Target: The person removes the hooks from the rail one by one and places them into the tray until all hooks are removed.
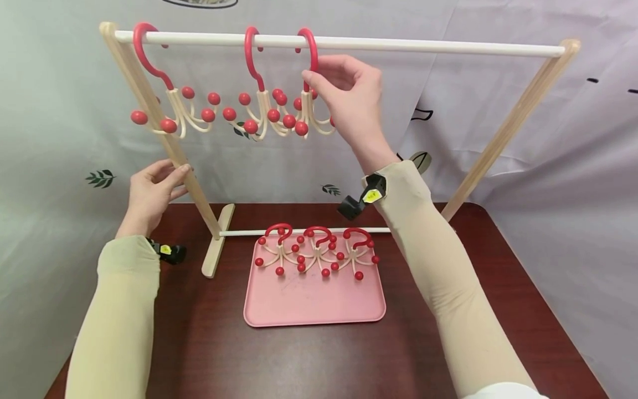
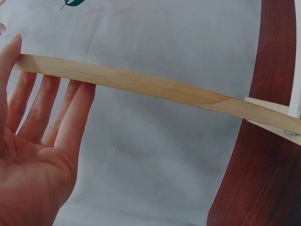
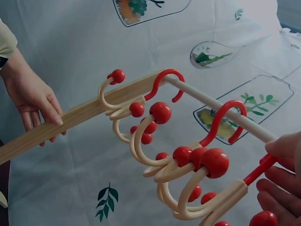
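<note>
My right hand [image 1: 355, 102] pinches the red hook of a hanger [image 1: 306, 105] with cream prongs and red ball tips. This hook is over the white top bar [image 1: 423, 46] of a rack. To its left on the bar hang two like hangers, a middle one [image 1: 262, 105] and one by the left end [image 1: 175, 102]; the middle one's prongs overlap the held one's. Lower down, my left hand [image 1: 155, 188] grips the rack's left wooden post [image 2: 155, 86], thumb on one side and fingers on the other.
Three more such hangers, one at left [image 1: 280, 250], one central [image 1: 318, 252] and one at right [image 1: 354, 254], lie on a pink tray [image 1: 314, 305] on the dark wood table [image 1: 209, 343]. The rack's right post [image 1: 513, 127] slants up beyond my right arm. Patterned cloth hangs behind.
</note>
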`<action>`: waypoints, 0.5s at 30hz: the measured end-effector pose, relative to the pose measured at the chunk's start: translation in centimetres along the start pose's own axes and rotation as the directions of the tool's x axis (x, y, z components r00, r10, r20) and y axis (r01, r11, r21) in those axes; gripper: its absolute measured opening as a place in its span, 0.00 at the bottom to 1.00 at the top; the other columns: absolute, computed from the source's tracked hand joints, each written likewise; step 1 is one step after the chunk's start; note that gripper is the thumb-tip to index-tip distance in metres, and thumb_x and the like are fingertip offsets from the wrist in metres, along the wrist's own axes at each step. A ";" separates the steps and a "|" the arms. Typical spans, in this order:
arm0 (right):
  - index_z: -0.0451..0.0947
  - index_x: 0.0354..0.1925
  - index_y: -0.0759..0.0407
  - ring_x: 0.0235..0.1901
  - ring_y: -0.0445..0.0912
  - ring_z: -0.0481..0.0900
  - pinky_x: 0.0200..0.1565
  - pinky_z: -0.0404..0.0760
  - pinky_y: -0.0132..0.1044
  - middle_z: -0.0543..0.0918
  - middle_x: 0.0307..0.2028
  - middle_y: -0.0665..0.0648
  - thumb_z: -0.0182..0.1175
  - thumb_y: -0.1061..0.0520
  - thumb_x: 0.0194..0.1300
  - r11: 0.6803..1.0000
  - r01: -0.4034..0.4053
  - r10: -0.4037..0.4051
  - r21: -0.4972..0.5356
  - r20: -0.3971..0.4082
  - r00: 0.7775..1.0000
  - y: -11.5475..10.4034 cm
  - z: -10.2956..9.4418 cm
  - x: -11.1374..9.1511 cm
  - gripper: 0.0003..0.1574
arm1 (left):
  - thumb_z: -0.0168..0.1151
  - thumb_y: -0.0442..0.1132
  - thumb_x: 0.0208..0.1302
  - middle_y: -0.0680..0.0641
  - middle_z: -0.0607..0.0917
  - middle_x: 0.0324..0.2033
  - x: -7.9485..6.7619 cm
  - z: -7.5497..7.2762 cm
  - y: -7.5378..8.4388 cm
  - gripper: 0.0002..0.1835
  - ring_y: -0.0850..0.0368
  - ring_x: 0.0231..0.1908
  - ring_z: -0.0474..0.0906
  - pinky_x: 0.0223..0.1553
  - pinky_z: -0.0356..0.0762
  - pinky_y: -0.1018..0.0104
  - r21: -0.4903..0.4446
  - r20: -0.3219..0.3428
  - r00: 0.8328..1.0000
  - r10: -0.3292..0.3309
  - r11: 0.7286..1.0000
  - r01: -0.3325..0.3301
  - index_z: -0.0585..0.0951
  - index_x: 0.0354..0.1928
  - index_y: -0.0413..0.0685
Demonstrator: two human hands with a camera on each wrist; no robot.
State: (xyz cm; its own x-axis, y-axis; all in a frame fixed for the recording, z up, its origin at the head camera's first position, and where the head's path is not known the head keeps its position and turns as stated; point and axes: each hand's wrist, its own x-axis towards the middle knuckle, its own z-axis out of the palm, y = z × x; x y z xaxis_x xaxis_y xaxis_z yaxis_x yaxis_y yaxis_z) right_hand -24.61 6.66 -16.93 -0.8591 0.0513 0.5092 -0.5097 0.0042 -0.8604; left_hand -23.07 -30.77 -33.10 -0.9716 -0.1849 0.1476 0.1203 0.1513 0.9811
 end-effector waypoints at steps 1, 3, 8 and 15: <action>0.88 0.44 0.63 0.39 0.48 0.86 0.48 0.82 0.33 0.89 0.36 0.56 0.76 0.62 0.60 1.000 0.009 -0.009 0.000 -0.003 1.000 0.1 0.1 0.1 0.13 | 0.72 0.49 0.64 0.54 0.84 0.46 0.0 0.0 0.0 0.30 0.63 0.44 0.83 0.40 0.83 0.75 0.003 -0.001 1.000 0.000 1.000 0.000 0.79 0.65 0.45; 0.88 0.43 0.63 0.38 0.49 0.86 0.47 0.84 0.35 0.89 0.35 0.56 0.75 0.62 0.60 1.000 0.020 -0.020 -0.003 -0.009 1.000 0.3 0.1 0.1 0.12 | 0.72 0.49 0.64 0.54 0.84 0.46 0.0 0.0 0.0 0.31 0.63 0.44 0.83 0.40 0.82 0.75 0.011 -0.001 1.000 0.002 1.000 -0.002 0.79 0.66 0.44; 0.88 0.43 0.65 0.38 0.50 0.86 0.46 0.82 0.34 0.88 0.34 0.56 0.75 0.62 0.61 0.998 0.037 -0.037 -0.042 -0.017 0.999 -0.1 -0.1 -0.3 0.11 | 0.71 0.50 0.65 0.54 0.84 0.47 -0.1 0.0 0.0 0.33 0.62 0.45 0.82 0.40 0.82 0.75 0.032 0.001 1.000 0.005 0.999 -0.005 0.77 0.67 0.43; 0.88 0.39 0.66 0.36 0.52 0.85 0.47 0.82 0.35 0.88 0.32 0.58 0.74 0.65 0.61 0.995 0.096 -0.096 -0.001 -0.031 0.995 -1.5 -0.5 -1.2 0.07 | 0.71 0.50 0.65 0.56 0.85 0.46 -0.1 0.0 0.0 0.30 0.63 0.44 0.82 0.40 0.82 0.75 0.048 -0.007 1.000 0.009 0.999 -0.009 0.79 0.66 0.45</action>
State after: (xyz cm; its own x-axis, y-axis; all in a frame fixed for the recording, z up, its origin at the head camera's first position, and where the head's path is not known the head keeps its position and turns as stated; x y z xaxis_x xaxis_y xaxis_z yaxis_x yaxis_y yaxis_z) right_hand -22.81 7.09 -16.20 -0.8045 0.0811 0.5884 -0.5897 0.0100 -0.8076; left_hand -22.96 -30.79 -33.09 -0.9691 -0.1899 0.1576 0.1192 0.1990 0.9727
